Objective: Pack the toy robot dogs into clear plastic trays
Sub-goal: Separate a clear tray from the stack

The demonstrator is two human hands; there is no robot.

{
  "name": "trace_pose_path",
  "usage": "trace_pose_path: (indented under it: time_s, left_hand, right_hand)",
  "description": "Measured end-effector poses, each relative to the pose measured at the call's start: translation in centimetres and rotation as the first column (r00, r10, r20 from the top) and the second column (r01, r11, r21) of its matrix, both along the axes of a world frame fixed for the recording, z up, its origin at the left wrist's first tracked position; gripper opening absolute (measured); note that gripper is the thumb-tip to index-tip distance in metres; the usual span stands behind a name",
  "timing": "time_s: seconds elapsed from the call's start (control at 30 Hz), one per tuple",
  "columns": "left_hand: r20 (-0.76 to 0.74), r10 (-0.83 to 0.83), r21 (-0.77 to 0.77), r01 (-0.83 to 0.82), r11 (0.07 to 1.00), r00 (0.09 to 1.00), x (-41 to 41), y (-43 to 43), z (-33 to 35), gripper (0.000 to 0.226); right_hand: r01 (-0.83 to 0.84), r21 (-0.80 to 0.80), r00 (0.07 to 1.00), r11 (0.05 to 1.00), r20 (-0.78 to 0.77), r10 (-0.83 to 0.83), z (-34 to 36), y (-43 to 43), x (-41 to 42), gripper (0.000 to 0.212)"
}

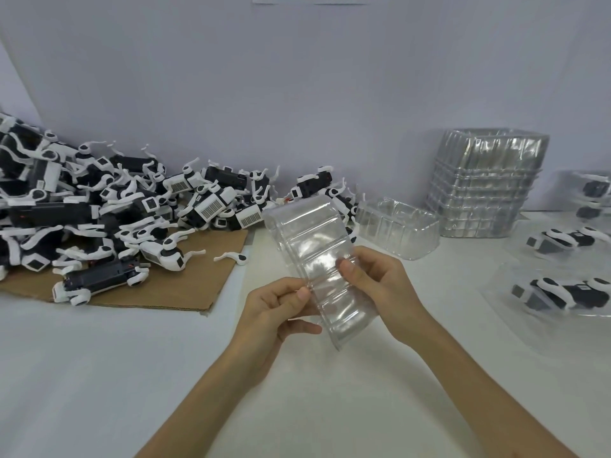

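A clear plastic tray (310,236) is held up above the white table, tilted with its ribbed underside towards me. My left hand (274,312) pinches its left edge between thumb and fingers. My right hand (373,282) grips its right edge, thumb on the near face. A big heap of black-and-white toy robot dogs (109,206) lies at the left, partly on a brown cardboard sheet (185,292). One dog (96,280) lies nearest at the heap's front edge.
One single clear tray (396,226) stands behind my hands, beside a tall stack of clear trays (486,183). At the right lie trays with packed dogs (568,292). A loose white leg part (231,257) lies on the cardboard. A wall closes the back.
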State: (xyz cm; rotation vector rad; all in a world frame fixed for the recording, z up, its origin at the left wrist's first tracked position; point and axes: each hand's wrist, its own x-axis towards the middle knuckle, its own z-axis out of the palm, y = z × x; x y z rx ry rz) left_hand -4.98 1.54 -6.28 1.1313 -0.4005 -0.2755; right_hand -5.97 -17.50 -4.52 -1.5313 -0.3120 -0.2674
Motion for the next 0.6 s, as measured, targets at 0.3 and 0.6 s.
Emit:
trace_pose_path:
  time_s: [0.3, 0.6]
  left_hand:
    - [0.093, 0.127, 0.051, -0.132, 0.990, 0.988, 0.49, 0.07, -0.26, 0.014]
    - [0.309, 0.161, 0.192, -0.227, 0.955, 0.937, 0.46, -0.02, -0.82, 0.011]
  right_hand:
    - [0.085, -0.152, 0.991, 0.985, 0.111, -0.068, -0.34, 0.10, 0.07, 0.020]
    - [0.056, -0.247, 0.990, 0.967, 0.138, -0.022, -0.63, 0.19, 0.17, 0.013]
